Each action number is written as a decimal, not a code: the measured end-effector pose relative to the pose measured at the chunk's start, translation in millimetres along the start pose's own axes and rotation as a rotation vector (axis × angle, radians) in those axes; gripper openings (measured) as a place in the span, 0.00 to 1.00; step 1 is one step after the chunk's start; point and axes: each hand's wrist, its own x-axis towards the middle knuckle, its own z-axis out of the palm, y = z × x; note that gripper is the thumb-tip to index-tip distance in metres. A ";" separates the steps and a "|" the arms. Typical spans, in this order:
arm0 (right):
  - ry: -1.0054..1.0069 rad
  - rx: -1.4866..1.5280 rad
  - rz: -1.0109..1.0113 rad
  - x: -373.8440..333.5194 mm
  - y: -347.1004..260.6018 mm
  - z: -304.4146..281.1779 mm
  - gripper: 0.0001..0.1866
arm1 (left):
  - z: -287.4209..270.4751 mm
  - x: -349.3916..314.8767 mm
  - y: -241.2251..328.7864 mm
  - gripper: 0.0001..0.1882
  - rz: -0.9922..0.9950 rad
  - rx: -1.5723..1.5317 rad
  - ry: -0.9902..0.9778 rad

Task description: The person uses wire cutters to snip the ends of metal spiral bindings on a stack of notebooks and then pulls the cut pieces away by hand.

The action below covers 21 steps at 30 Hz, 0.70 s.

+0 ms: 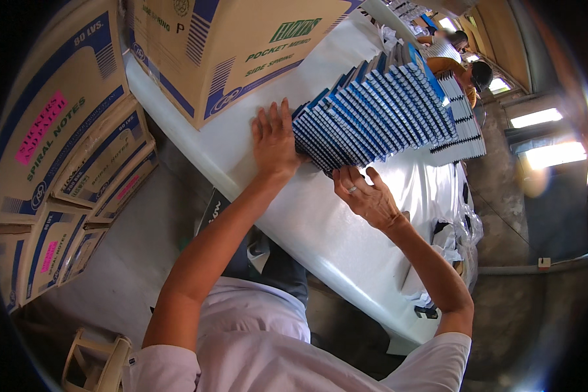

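A tall, leaning stack of blue-covered spiral notebooks (372, 108) stands on the white table (320, 225), its coiled edges facing me. At the stack's left side is my left hand (276, 144), its fingers stretched out and the thumb side close against the lowest notebooks. My right hand (367, 197), with a ring on one finger, is bent at the near bottom edge of the stack. Its curled fingertips press at the lower coils; what lies under them is partly hidden.
A large cardboard carton (242, 52) stands on the table at the far left. More cartons (59, 144) are piled at left. Beyond the stack are white spiral-bound pads (460, 124) and co-workers (460, 65). Crumpled plastic (460, 235) hangs at the table's right edge; a stool (95, 359) stands lower left.
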 end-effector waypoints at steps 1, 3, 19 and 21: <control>-0.001 -0.013 -0.013 0.6 0.1 1.1 0.20 | -0.7 -0.1 -0.1 0.68 0.002 -0.003 -0.001; 0.002 -0.052 -0.036 2.0 -0.9 2.6 0.19 | -2.2 0.1 -0.6 0.67 -0.002 -0.001 -0.002; -0.274 0.016 0.242 25.4 -49.2 -5.1 0.10 | -1.5 -1.4 -0.6 0.66 0.015 -0.029 0.037; -0.339 -0.044 0.323 32.7 -56.9 -9.4 0.11 | -0.6 -1.8 -4.7 0.67 0.052 -0.020 0.068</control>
